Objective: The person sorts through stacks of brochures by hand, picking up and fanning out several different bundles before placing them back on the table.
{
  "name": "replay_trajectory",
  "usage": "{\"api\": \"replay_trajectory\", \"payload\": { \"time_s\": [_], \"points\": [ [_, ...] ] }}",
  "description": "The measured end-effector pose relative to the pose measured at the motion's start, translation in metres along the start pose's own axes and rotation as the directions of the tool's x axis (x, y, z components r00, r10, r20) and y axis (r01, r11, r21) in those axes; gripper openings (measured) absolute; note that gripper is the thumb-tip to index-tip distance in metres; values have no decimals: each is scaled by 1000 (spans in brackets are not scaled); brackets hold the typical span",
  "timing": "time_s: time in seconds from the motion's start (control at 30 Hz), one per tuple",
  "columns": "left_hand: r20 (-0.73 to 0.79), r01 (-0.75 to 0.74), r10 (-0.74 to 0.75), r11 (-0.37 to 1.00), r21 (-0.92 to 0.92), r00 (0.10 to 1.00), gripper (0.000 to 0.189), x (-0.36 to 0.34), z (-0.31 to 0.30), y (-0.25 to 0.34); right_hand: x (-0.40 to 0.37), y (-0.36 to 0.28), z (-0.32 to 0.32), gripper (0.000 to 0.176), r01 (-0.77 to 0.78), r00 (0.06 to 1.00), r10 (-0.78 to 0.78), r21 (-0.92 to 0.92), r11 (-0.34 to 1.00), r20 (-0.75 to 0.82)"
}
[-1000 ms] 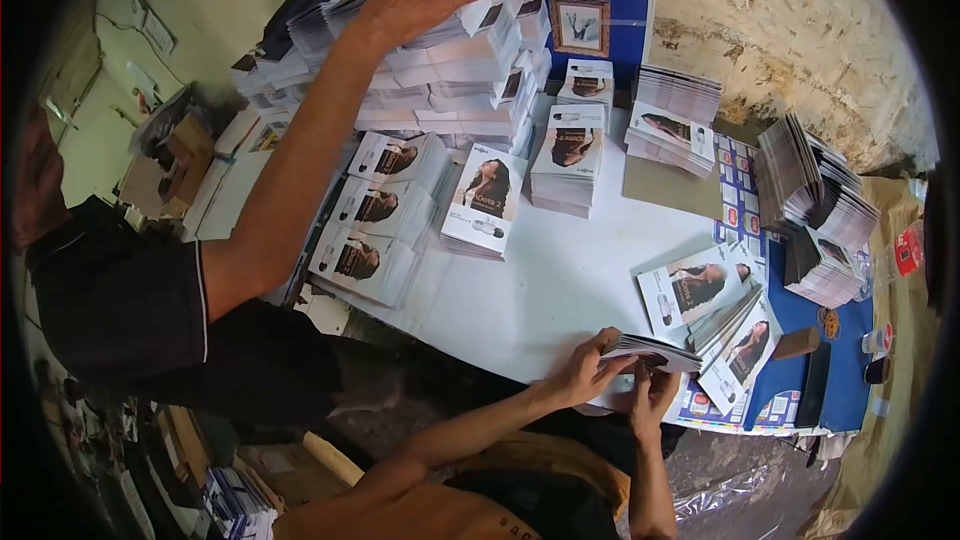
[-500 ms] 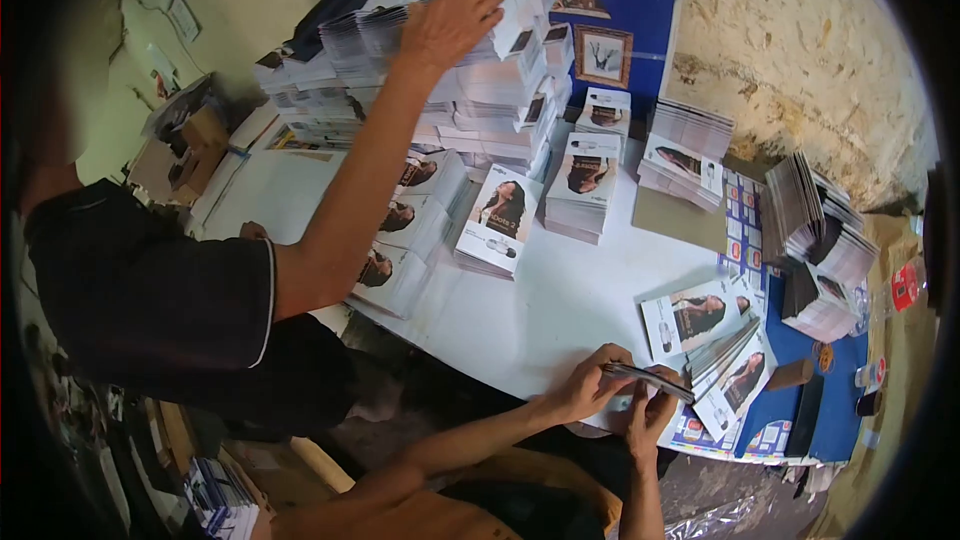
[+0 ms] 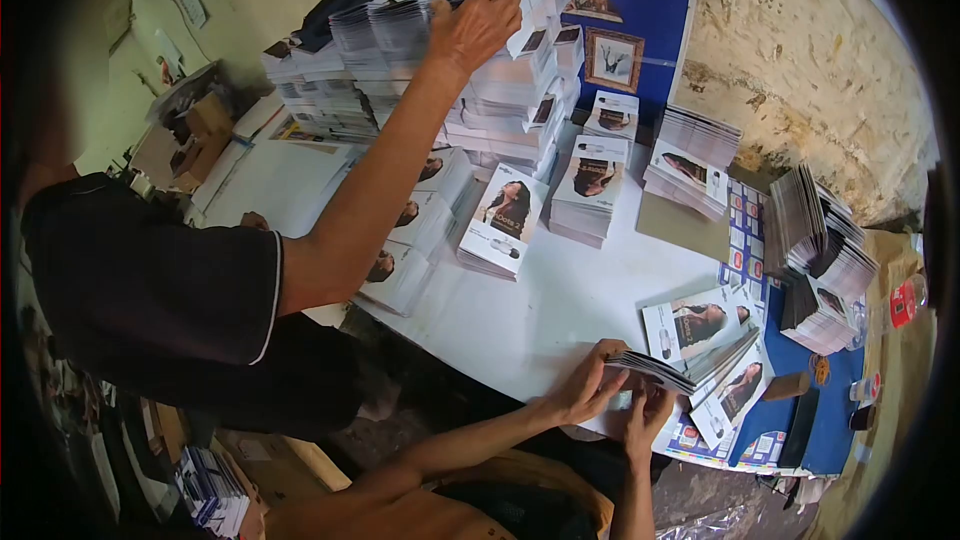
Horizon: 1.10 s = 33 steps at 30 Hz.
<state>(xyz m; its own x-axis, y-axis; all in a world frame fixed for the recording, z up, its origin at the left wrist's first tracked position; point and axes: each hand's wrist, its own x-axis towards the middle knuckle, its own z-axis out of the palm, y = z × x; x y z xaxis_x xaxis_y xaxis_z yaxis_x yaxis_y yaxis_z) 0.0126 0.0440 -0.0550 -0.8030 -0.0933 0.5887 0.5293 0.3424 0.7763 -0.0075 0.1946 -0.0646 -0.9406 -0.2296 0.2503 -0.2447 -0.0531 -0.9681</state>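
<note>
A thin bundle of printed booklets (image 3: 652, 372) is held edge-on above the table's near edge. My left hand (image 3: 588, 386) grips its left end, fingers closed around it. At the lower right side of the same bundle, my right hand (image 3: 648, 416) pinches it from below. Just beyond lie loose fanned booklets (image 3: 690, 323) with a long-haired figure on the cover, and another booklet (image 3: 738, 392) right beside my right hand. The inner faces of the held bundle are hidden.
A co-worker's hand (image 3: 482, 25) rests on tall stacks of booklets (image 3: 490, 90) at the back. Smaller booklet piles (image 3: 590, 185) stand mid-table, with more bundles (image 3: 800, 230) on the right. A brown cylinder (image 3: 787, 386) and a clear bottle (image 3: 905, 302) are near the right edge.
The held bundle has tilted and its edges have spread a little, showing more separate booklets. The co-worker's hand has curled its fingers at the top of the stack. The view has shifted slightly.
</note>
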Motion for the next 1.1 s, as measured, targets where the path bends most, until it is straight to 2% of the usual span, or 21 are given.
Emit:
{"api": "replay_trajectory", "payload": {
  "time_s": [0.07,0.17,0.27,0.37,0.47,0.57,0.77,0.97,1.07,1.1],
  "points": [
    [-6,-17,17,999,29,1000,36,1,0,0,1,-1,2,33,20,1000,-21,-32,999,-23],
    [6,56,-56,997,51,998,36,0,0,5,1,1,2,31,17,999,-20,-65,998,-45],
    [-43,-81,84,993,86,995,53,-8,6,-11,0,-3,2,28,-29,998,26,-56,998,-49],
    [10,-36,35,995,97,999,75,-3,1,-5,5,-11,7,26,-5,998,3,-28,1000,-58],
    [-13,-179,181,977,116,983,90,-4,4,-12,5,-11,7,24,8,998,-9,-22,1000,-59],
    [16,-96,95,990,101,995,88,-7,4,-11,5,-11,6,24,-5,999,3,-33,999,-54],
    [18,-143,142,981,133,990,89,-10,5,-16,4,-9,5,26,-36,998,36,-1,999,-46],
    [8,-125,125,984,125,992,84,-15,8,-24,2,-10,7,27,-32,997,31,-11,999,-74],
    [-24,36,-34,994,105,999,38,-9,6,-7,1,-5,4,27,-40,997,39,-15,999,-69],
    [-24,35,-33,994,102,999,37,-9,6,-7,0,-4,5,27,-39,997,39,-7,999,-70]
  ]
}}
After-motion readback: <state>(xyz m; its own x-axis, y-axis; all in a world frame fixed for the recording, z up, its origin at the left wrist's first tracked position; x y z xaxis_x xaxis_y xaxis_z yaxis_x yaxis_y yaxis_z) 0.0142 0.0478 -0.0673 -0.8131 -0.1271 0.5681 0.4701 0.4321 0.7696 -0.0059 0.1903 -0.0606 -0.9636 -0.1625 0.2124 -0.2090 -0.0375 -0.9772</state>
